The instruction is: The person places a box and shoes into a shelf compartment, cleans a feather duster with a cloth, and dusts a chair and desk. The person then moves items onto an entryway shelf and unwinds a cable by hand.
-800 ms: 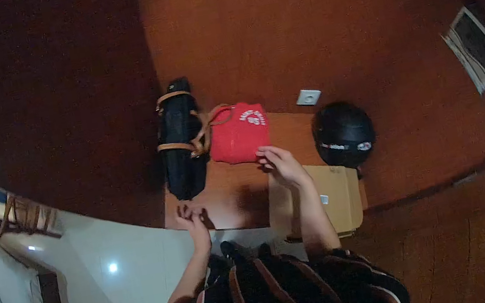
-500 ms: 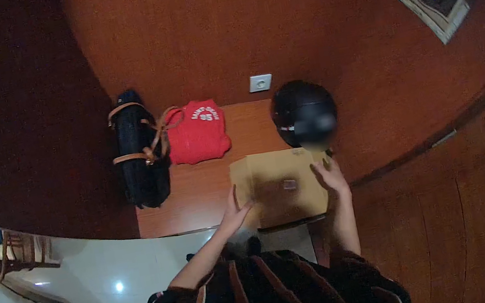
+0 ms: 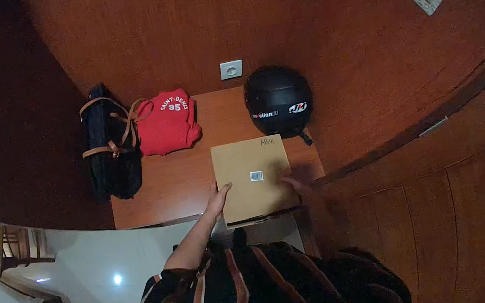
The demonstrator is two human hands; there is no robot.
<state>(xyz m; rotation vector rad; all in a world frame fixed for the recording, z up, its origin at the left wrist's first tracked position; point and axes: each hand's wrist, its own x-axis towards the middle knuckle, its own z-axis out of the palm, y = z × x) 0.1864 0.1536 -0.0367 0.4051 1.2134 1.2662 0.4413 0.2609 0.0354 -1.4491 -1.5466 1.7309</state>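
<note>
Several pale and rust stripes run down the dark shirt [image 3: 261, 294] nearest the camera, and beyond it both hands hold the cardboard box [image 3: 253, 195] by opposite sides. On its left side the left hand [image 3: 217, 200] is part closed, thumb laid over the top and fingers down the wall; the right hand [image 3: 298, 186] appears to mirror that grip, though it sits in deep shadow and its fingers are out of sight. Even, light pressure from both sides should serve best, since a hard squeeze could bow the cardboard. In this view the box's near edge reaches past the front edge of the worktop [image 3: 181, 188]; whether its base rests there or is lifted, I cannot tell, so supporting it from below and keeping the barcode label [image 3: 256, 176] level would be the careful way. Care is most needed at the far right corner, which sits just beside the chin strap [image 3: 306, 138] of the black helmet [image 3: 278, 96] and could snag it. Well apart on the left, the red garment [image 3: 170, 128] lies next to the black bag [image 3: 101, 131], leaving more room on that side. Beyond them all, the wall socket [image 3: 231, 69] is clear of the box.
</note>
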